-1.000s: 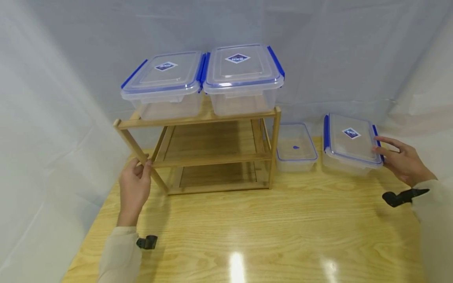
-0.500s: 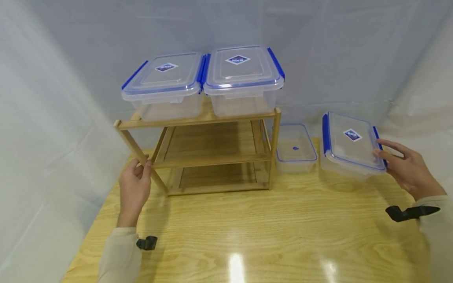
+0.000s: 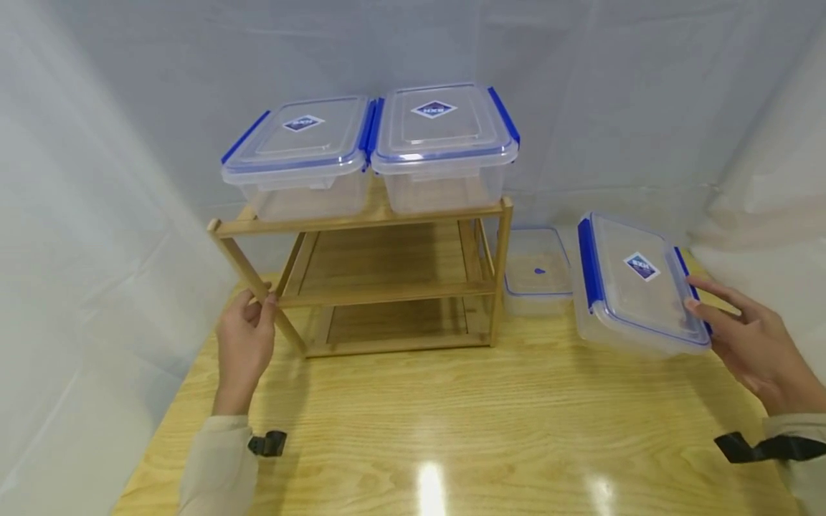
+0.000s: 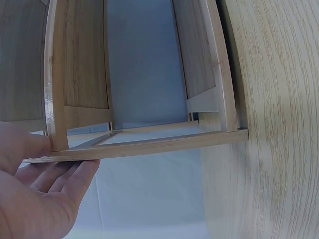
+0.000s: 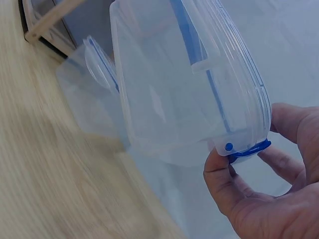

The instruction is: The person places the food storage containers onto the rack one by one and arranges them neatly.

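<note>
My right hand (image 3: pixel 755 344) grips the right edge of a clear food storage container (image 3: pixel 645 279) with a lid and blue side clips. In the right wrist view its thumb and fingers (image 5: pixel 222 181) pinch around the blue clip (image 5: pixel 251 149). The container is tilted, its left side higher, over the table's right part. My left hand (image 3: pixel 248 337) holds the left front post of a three-tier wooden rack (image 3: pixel 387 290), thumb on one side and fingers on the other, beside the middle shelf (image 4: pixel 57 99).
On the rack's top shelf stand two lidded containers, a left one (image 3: pixel 303 147) and a right one (image 3: pixel 445 136). Another clear container (image 3: pixel 538 265) sits on the table (image 3: pixel 413 416) just right of the rack. White sheeting (image 3: pixel 613 107) hangs behind and at the sides.
My right hand has lifted and tilted the container and drawn it toward me, slightly overlapping the one by the rack in view. The left hand has stayed on the post.
</note>
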Demonstrator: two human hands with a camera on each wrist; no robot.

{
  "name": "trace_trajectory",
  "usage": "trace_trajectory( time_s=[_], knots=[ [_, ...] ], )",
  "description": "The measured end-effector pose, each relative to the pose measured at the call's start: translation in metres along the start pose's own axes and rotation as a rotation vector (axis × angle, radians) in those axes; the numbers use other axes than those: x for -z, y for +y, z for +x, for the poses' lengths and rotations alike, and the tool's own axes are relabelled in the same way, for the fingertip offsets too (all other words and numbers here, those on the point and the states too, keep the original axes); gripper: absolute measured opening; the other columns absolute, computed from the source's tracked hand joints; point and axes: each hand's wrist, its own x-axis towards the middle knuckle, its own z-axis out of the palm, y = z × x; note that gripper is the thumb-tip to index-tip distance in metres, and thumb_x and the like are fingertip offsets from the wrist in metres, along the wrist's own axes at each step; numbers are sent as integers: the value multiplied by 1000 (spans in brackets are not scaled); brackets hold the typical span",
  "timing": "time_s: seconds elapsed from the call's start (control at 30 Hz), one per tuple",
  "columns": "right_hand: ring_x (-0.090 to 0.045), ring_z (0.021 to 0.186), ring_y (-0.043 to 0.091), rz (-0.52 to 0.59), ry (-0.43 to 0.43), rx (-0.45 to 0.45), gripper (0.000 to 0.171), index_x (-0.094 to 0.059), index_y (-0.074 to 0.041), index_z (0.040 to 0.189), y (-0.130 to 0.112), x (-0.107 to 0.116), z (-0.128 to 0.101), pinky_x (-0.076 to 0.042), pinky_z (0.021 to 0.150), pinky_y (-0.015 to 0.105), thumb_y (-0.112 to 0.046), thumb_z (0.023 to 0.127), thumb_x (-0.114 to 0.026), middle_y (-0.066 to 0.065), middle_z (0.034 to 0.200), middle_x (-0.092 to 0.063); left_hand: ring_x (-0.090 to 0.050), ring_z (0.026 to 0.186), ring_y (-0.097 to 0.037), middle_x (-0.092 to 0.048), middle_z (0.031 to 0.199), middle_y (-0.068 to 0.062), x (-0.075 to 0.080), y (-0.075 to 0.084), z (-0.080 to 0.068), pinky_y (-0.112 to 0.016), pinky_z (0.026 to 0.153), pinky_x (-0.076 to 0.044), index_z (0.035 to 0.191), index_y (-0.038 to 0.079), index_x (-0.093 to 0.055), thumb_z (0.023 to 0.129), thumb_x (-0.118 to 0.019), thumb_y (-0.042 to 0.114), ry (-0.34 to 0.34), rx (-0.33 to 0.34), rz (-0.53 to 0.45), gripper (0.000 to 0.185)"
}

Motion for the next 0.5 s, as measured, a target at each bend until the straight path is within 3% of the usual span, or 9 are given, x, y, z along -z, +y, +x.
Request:
trace_trajectory(
  time_s=[0.33, 0.5],
  knots=[
    [-68, 89, 20, 33, -53, -29, 48, -44, -14, 142, 6, -26, -33, -59, 68, 32, 4, 97, -47, 2, 109, -68, -63, 105, -31, -62, 117, -19, -1, 1, 2, -43, 86, -54, 131, 3, -53, 101, -46, 25, 2, 0, -1, 38],
    [-67, 88, 19, -3, -83, -57, 48, -42, -15, 143, 5, -38, -50, -59, 67, 35, 2, 98, -45, 3, 109, -68, -63, 105, -31, -62, 118, -19, -2, 1, 2, -41, 86, -54, 131, 3, -53, 101, -46, 26, 1, 6, 2, 39]
  ],
)
